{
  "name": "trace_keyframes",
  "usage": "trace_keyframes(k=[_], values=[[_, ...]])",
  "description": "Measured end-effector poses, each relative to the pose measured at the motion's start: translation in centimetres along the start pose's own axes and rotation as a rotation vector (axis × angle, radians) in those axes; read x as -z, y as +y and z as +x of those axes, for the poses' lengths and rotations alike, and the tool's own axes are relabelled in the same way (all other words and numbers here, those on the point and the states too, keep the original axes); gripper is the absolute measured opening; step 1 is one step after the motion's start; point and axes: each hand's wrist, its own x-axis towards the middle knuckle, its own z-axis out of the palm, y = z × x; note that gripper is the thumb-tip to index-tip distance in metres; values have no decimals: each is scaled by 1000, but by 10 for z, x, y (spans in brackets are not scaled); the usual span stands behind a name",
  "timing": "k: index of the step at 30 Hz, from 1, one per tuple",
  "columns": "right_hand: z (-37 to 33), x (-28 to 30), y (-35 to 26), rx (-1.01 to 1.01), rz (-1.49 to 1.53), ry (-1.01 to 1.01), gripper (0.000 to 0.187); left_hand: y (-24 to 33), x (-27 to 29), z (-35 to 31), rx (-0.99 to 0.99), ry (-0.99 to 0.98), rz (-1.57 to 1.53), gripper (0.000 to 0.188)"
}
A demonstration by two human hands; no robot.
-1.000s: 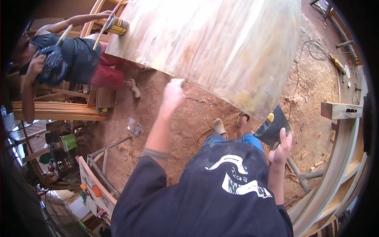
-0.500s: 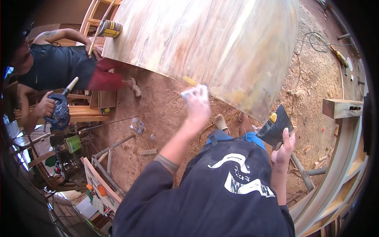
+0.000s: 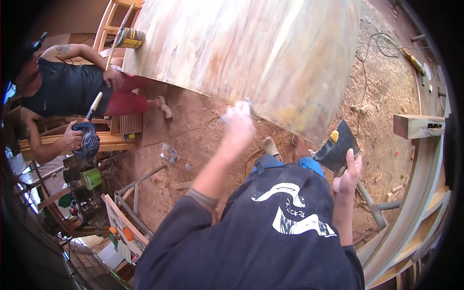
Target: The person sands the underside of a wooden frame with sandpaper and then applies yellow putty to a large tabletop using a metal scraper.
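My left hand [image 3: 239,121] is closed around a small, pale blue-grey putty scraper [image 3: 248,104], partly hidden by my fingers and blurred. It is at the near edge of a large wooden slab [image 3: 203,53], whose surface is streaked pale, brown and yellowish. My right hand [image 3: 349,176] grips the lower corner of a thin, dark flat plate [image 3: 340,150] at my right side. A lump of yellow putty [image 3: 334,136] sits on that plate near its upper left edge.
Left of the slab stands a co-worker [image 3: 63,87] holding a dark blue power tool [image 3: 88,140]. A can [image 3: 131,38] sits at the slab's far left corner. Wood shavings [image 3: 369,92] and a cord [image 3: 382,46] cover ground at right, near a timber frame [image 3: 419,126].
The yellow strip of putty at the slab's edge no longer shows as a thick streak. My left hand has moved slightly nearer me. The co-worker's power tool has shifted right.
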Motion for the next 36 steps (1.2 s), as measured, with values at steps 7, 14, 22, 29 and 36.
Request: trace_keyframes(k=[7, 14, 22, 29, 36], values=[[2, -6, 3, 14, 68, -3, 37, 16, 13, -11, -225, -92, -480, 34], [-11, 4, -3, 51, 43, 44, 36, -63, 30, 52, 221, 118, -245, 28], [-25, 12, -11, 150, 123, 109, 30, 41, 60, 67, -180, -217, -51, 35], [-41, 34, -14, 256, 189, 199, 40, 79, 8, 56, -516, -119, 143, 33], [-78, 47, -20, 342, 175, 448, 40, 65, 44, 256, -116, 152, 99, 27]])
